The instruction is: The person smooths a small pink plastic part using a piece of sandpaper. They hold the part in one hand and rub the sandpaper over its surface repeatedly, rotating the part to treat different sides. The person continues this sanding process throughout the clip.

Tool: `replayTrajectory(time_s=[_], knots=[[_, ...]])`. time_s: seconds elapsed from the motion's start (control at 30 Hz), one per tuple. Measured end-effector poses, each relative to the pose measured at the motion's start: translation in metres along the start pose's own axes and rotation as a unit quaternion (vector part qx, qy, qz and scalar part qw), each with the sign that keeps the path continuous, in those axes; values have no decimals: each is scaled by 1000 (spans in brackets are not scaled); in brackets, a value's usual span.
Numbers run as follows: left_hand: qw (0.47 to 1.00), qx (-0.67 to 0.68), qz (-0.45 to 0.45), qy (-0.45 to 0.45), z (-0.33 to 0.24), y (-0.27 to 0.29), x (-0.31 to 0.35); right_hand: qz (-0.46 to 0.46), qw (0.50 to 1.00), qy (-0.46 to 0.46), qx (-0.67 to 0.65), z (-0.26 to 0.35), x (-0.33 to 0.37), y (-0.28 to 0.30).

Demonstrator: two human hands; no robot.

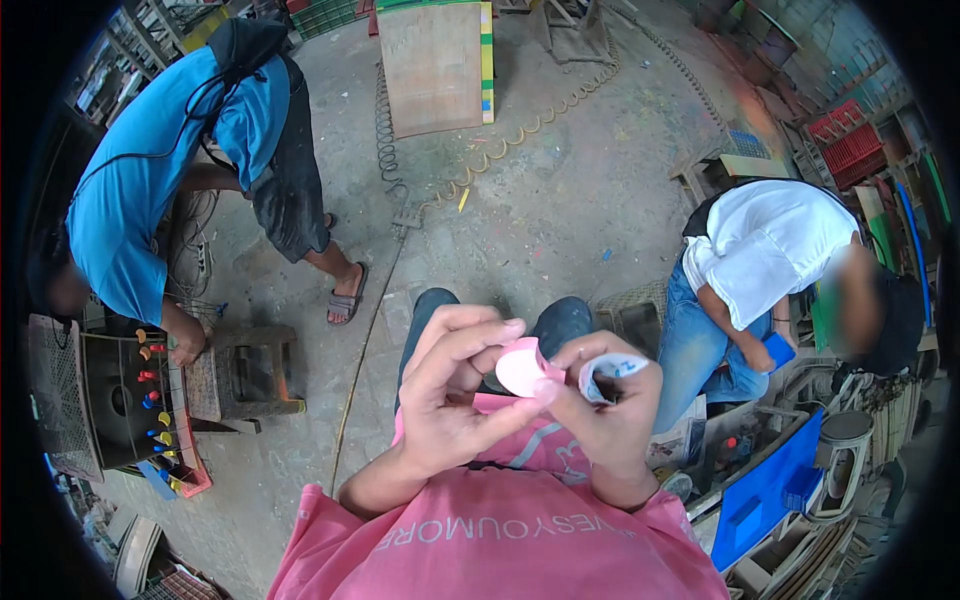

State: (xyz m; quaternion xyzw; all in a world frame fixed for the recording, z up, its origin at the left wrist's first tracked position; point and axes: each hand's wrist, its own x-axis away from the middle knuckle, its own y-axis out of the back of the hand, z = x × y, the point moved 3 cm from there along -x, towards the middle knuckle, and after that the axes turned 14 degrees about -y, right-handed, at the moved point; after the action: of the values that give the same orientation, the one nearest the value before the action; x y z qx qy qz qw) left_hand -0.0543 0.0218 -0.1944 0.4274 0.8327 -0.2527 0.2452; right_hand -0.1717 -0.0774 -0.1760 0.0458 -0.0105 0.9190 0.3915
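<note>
In front of my lap, a small pink piece with a pale, rounded face [522, 370] is held between my two hands. My left hand [450, 385] pinches it, thumb below and fingertips along its upper left side. The thumb of my right hand [618, 425] meets its right edge. Curled within my right hand's fingers is a whitish rolled strip with blue print [612, 372], looking like a roll of stickers or tape. Its lower part is hidden by the fingers.
At left, a person in blue [150, 170] bends over a stool [245, 375] beside a frame with colored pegs [155, 405]. At right, a person in white [775, 250] sits holding a blue piece [778, 350]. Coiled hoses [535, 128] and a wooden panel [432, 70] are ahead.
</note>
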Motion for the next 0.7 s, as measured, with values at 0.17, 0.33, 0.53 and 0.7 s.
replayTrajectory(time_s=[0.17, 0.33, 0.53, 0.7], knots=[[971, 216, -62, 85, 3, -3, -5, 41, 997, -11, -63, 1, -9, 11], [913, 342, 14, 223, 14, 11, 2, 127, 990, 39, 56, 22, -19, 16], [896, 368, 21, 247, 13, 7, -1, 93, 995, 29, -11, 25, -18, 12], [939, 303, 17, 163, 14, 5, -2, 35, 998, 57, 2, 9, -7, 11]])
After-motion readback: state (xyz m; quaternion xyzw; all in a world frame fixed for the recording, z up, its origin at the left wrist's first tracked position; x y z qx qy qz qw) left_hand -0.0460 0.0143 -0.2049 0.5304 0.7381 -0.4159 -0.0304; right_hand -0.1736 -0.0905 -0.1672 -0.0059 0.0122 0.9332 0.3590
